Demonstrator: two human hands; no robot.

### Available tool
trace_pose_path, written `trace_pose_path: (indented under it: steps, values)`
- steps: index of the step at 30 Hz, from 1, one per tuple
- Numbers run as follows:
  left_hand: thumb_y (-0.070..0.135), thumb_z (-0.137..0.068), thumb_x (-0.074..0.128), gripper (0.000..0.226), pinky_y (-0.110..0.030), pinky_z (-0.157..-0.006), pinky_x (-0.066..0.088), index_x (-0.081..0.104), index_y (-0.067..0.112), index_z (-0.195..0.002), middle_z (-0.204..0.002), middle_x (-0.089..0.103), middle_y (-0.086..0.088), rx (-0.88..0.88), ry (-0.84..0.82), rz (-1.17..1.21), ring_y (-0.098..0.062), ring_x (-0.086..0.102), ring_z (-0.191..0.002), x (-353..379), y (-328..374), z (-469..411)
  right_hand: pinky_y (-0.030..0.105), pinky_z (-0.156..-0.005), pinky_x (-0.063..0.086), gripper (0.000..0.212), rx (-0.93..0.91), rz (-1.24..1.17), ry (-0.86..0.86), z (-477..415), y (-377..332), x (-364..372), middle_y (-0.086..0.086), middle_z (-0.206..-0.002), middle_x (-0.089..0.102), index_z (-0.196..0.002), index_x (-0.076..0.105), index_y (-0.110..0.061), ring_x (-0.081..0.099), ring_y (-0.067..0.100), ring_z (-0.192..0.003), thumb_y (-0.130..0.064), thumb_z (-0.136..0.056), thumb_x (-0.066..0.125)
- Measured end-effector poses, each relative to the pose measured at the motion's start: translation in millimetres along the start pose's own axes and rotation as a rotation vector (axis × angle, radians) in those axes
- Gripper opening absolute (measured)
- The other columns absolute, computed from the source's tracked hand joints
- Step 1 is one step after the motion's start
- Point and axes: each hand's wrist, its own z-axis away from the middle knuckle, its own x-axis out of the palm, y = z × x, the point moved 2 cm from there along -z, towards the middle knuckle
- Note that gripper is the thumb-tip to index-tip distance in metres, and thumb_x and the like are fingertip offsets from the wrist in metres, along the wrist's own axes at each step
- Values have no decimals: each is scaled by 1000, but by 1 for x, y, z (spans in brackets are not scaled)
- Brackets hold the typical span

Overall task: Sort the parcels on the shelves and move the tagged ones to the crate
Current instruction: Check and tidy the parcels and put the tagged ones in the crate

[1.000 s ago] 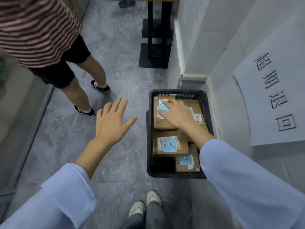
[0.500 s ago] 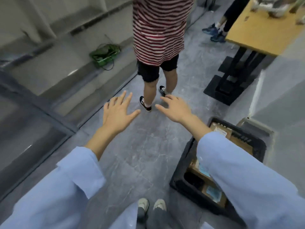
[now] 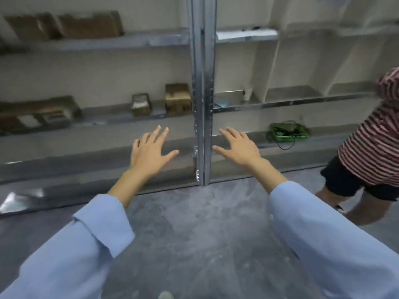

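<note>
Two cartons stand on the middle shelf (image 3: 108, 120), just left of the post (image 3: 201, 83): a brown box (image 3: 178, 99) and a smaller box (image 3: 141, 104). Flat parcels (image 3: 38, 114) lie further left. The crate is out of view, and blur hides any tags. The left hand (image 3: 151, 152) and right hand (image 3: 239, 147) hover over the floor, fingers spread and straight, holding nothing. The boxes look like stiff, light cardboard — probably a one-hand lift, thumb and fingers across opposite sides. Taped faces may be slick. The flat ones likely want support under a long edge — they could flex.
</note>
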Motion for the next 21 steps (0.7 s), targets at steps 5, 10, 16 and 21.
trace_pose_path:
  steps: [5, 10, 16, 21]
  values:
    - [69, -91, 37, 78, -48, -113, 18, 15, 32, -156, -164, 11, 6, -155, 78, -21, -24, 17, -146, -46, -129, -9, 46, -117, 22, 70, -147, 24, 18, -81, -119, 13, -3, -164, 13, -156, 17, -31, 11, 28, -150, -65, -96, 31]
    - [66, -92, 41, 77, -46, -115, 18, 16, 30, -156, -163, 12, 6, -286, 136, 0, -23, 20, -146, -80, -245, -12, 45, -117, 21, 70, -225, 17, 6, -146, -233, 31, -4, -164, 12, -156, 15, -31, 11, 28, -150, -65, -97, 32]
    - [66, -92, 40, 77, -44, -114, 20, 16, 30, -156, -163, 15, 5, -361, 168, -33, -21, 23, -146, -95, -348, -4, 44, -117, 20, 69, -312, -33, -38, -189, -333, 57, -4, -164, 12, -157, 15, -31, 12, 29, -150, -63, -98, 32]
    - [66, -92, 40, 78, -43, -113, 20, 16, 29, -156, -163, 15, 5, -453, 189, -36, -20, 22, -146, -97, -413, 6, 45, -117, 20, 70, -363, -26, -66, -228, -397, 77, -5, -164, 12, -156, 15, -31, 13, 29, -150, -63, -97, 35]
